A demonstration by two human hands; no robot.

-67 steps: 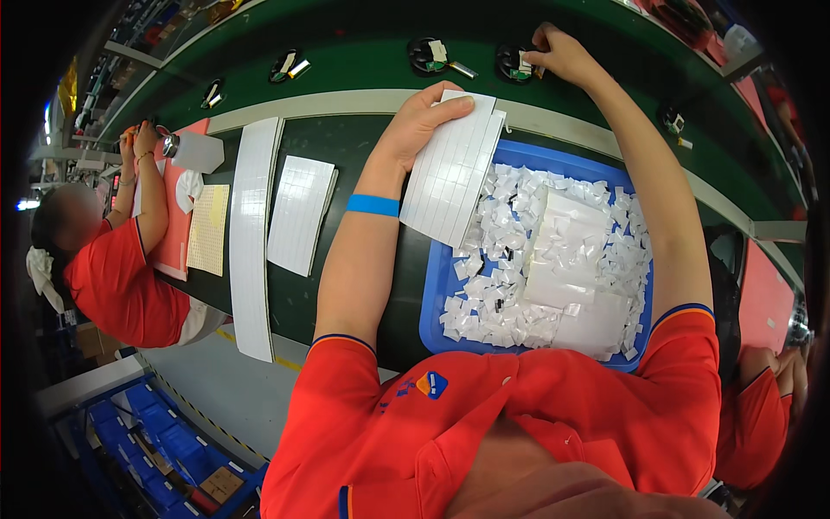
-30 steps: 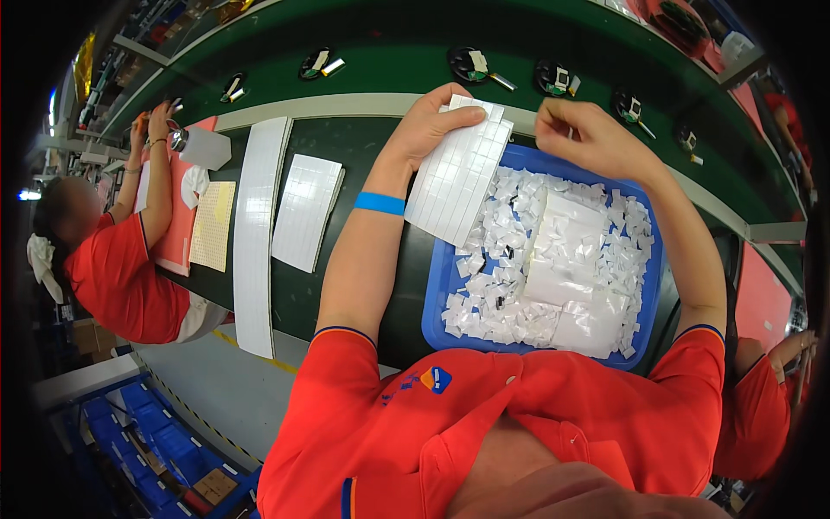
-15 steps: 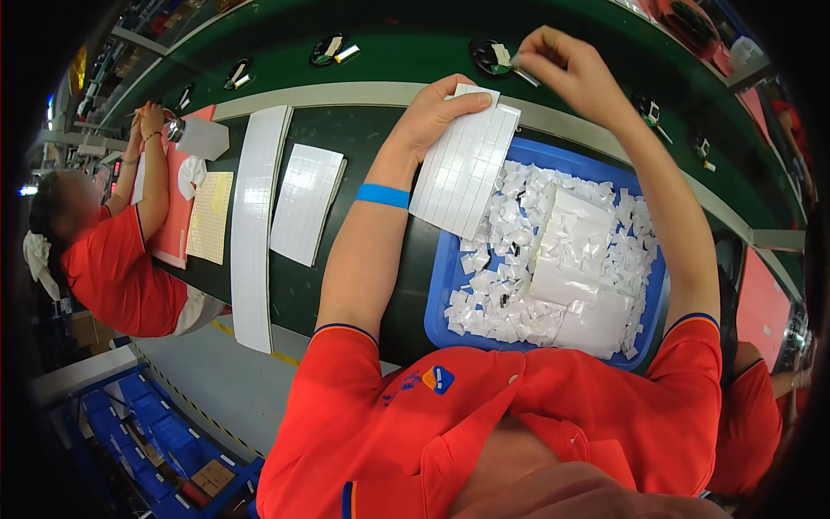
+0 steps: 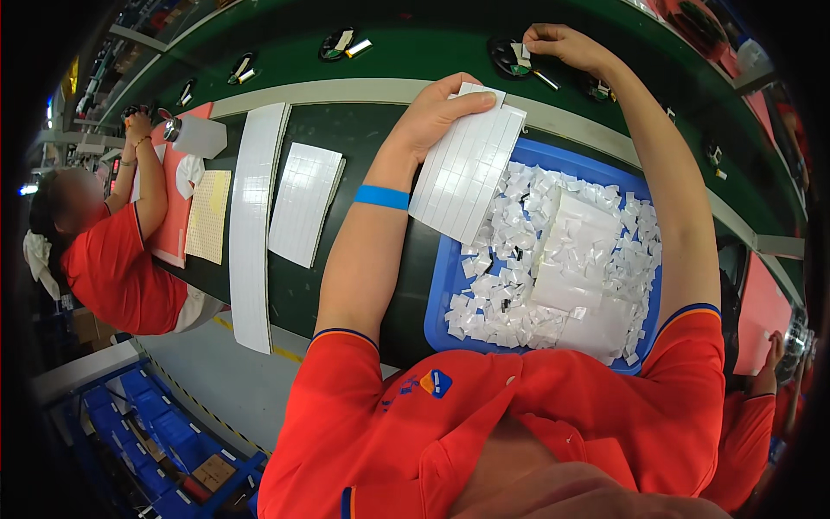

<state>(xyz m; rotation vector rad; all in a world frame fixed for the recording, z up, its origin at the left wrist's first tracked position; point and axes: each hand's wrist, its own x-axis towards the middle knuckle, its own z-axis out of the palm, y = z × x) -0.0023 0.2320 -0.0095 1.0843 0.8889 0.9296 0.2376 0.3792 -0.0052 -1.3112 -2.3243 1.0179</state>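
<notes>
My left hand (image 4: 445, 112) is closed round a stack of white sheets (image 4: 467, 164) scored into small rectangles, its thumb pressed on top. Over the green belt, my right hand (image 4: 566, 45) pinches a small white piece (image 4: 525, 50) at a black round part (image 4: 503, 59) bearing a small board. A silver cylinder (image 4: 546, 80) lies beside that part. Below my hands stands a blue tray (image 4: 439, 298), full of loose white square pieces (image 4: 501, 316) and larger white sheets (image 4: 596, 329).
More black parts (image 4: 337, 43) with silver cylinders sit along the green belt (image 4: 415, 52). On the dark table (image 4: 298, 298) lie long white strips (image 4: 255, 225), a sheet stack (image 4: 304, 203) and a yellowish sheet (image 4: 209, 216). A co-worker (image 4: 121, 259) in red works at the left near a white bottle (image 4: 199, 137).
My right hand has come down onto the black part with its fingertips at the board. The belt's parts have shifted right. My left hand and its sheets have barely moved.
</notes>
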